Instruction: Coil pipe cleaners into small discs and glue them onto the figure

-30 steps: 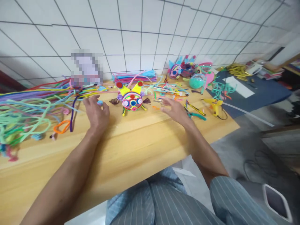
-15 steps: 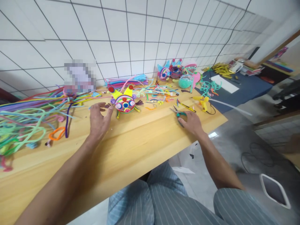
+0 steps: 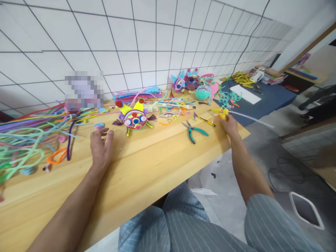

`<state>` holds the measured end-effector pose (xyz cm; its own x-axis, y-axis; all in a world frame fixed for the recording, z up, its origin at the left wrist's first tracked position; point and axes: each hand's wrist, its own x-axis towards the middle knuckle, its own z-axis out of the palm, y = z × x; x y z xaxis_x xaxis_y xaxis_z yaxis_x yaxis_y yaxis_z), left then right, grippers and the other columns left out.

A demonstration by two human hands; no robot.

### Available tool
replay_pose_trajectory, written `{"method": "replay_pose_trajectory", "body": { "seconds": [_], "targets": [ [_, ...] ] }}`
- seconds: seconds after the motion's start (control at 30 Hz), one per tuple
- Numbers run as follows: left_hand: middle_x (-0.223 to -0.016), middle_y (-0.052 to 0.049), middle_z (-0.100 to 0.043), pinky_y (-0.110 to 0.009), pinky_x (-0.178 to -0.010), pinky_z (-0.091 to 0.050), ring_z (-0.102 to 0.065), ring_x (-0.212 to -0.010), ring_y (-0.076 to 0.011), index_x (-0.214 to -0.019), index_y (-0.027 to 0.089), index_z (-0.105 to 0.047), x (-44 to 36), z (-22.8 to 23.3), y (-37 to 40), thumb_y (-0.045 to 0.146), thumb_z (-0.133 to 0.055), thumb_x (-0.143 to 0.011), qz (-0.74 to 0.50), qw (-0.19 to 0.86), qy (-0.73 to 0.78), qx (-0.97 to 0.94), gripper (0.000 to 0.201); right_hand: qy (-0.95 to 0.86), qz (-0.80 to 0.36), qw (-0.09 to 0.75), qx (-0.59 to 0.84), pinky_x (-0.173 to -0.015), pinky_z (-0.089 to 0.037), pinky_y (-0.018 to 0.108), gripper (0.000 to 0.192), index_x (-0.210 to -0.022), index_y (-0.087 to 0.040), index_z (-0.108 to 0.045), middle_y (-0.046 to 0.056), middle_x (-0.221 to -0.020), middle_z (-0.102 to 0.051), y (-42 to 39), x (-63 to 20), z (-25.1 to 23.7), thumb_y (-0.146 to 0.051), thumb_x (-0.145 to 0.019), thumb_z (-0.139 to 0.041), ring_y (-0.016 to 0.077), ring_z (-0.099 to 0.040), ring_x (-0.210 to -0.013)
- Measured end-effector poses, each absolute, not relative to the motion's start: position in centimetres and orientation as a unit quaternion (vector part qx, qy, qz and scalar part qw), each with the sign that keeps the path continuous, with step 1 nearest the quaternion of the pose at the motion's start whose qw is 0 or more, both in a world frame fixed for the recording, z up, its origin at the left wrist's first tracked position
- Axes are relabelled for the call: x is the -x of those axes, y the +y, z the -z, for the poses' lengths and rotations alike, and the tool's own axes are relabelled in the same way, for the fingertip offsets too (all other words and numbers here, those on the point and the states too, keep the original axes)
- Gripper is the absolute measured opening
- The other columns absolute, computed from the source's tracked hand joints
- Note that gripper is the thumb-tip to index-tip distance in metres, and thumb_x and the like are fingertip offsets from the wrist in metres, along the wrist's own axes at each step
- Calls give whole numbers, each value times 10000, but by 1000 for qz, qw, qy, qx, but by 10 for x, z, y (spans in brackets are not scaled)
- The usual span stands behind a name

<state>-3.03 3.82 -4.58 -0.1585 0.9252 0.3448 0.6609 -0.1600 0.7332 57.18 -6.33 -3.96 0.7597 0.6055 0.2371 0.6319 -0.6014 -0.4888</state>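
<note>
My right hand [image 3: 230,125] has its fingers wrapped round the handle of a yellow glue gun [image 3: 217,111] at the table's right end. To its left lie green-handled pliers [image 3: 194,132] with spread handles. A yellow utility knife [image 3: 206,121] is just behind them. My left hand [image 3: 101,145] rests on the table with fingers apart and nothing in them. Close behind its fingertips is a small blue and pink coiled disc [image 3: 99,125]. A colourful face ornament [image 3: 135,118] with two yellow horns and brown side tufts sits to the right of that hand.
Many pipe cleaners [image 3: 26,147] spread over the table's left side, with another bundle [image 3: 139,93] by the tiled wall. Finished-looking ornaments [image 3: 193,82] stand at the back. A blue-covered table [image 3: 275,94] holds a white sheet [image 3: 245,94] and yellow pieces.
My right hand has let go of the pliers, leaving them on the table, and moved right to grip the glue gun. My left hand has drawn away from the face ornament.
</note>
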Motion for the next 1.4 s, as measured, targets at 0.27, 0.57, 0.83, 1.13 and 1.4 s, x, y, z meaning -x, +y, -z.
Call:
{"method": "replay_pose_trajectory", "body": {
  "seconds": [0.27,0.57,0.83,1.13,1.4],
  "targets": [
    [-1132,-79,-718,-380,-882,-559,-665,-1071,-257,-1037,203,-677,30,44,39,418,-530,-938,-418,164,643,-620,279,-433,-23,257,863,-922,-472,382,340,-1167,-138,-675,201,-1213,-726,9,-553,46,-272,-870,-581,289,-626,-1060],
    [-977,-35,-695,-370,-865,-537,-654,-996,-254,-910,218,-672,29,38,40,435,-543,-901,-399,171,663,-610,253,-483,-22,281,829,-984,-514,374,621,-1406,-92,-609,179,-1361,-698,-1,-560,60,-154,-794,-521,263,-653,-1145],
    [-980,-74,-675,-372,-865,-502,-624,-992,-255,-927,180,-703,27,35,41,464,-520,-878,-394,187,664,-608,342,-484,30,285,826,-864,-529,389,482,-1211,-129,-734,155,-1107,-773,6,-560,67,-285,-785,-568,273,-656,-929],
    [-990,-81,-674,-366,-875,-487,-616,-1022,-253,-950,166,-710,30,37,43,455,-521,-886,-397,192,658,-611,352,-482,57,286,827,-900,-532,415,496,-1238,-160,-743,141,-1128,-784,5,-557,69,-282,-785,-581,291,-673,-947],
    [-984,-79,-670,-359,-879,-488,-616,-984,-237,-959,161,-718,31,39,43,469,-510,-880,-395,193,651,-619,381,-451,67,292,841,-862,-527,407,439,-1173,-142,-754,138,-1006,-773,1,-561,66,-306,-800,-593,289,-675,-901]
  ]
}}
